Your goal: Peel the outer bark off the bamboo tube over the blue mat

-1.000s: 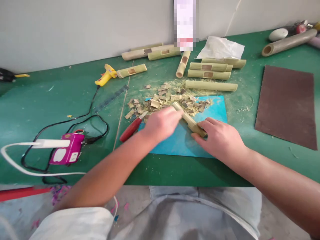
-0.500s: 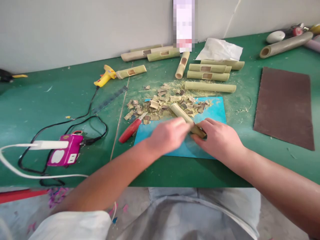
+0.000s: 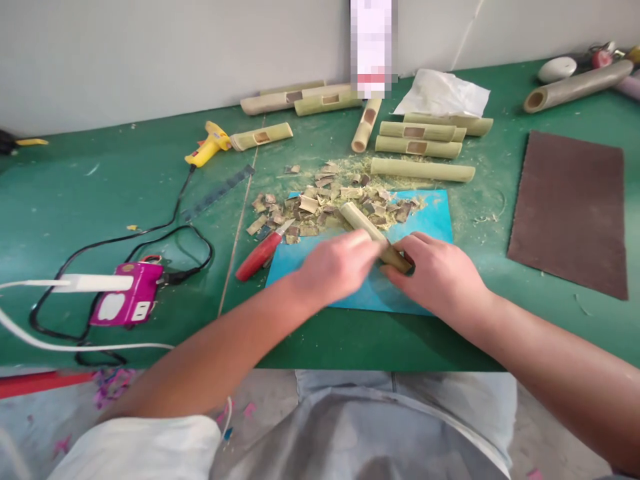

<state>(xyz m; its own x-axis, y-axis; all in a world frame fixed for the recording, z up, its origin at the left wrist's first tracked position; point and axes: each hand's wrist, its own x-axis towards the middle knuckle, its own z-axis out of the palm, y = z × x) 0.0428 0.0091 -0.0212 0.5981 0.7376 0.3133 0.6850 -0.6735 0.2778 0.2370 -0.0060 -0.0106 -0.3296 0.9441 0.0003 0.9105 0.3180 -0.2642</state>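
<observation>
Green tabletop (image 3: 125,207) carries a blue sheet (image 3: 433,217), and over it the bamboo tube (image 3: 361,219) lies slanted, its far end beside the pile of chips (image 3: 310,204). The right hand (image 3: 443,275) pinches the near end between thumb and fingers; the left hand (image 3: 339,263) is curled against the tube — whether it grips something, I cannot tell. In my judgement, the round tube could roll if the right pinch loosens, and left knuckles could scrape. Also the red-handled knife (image 3: 261,256) lies near the left wrist — a careless sweep could meet its blade.
</observation>
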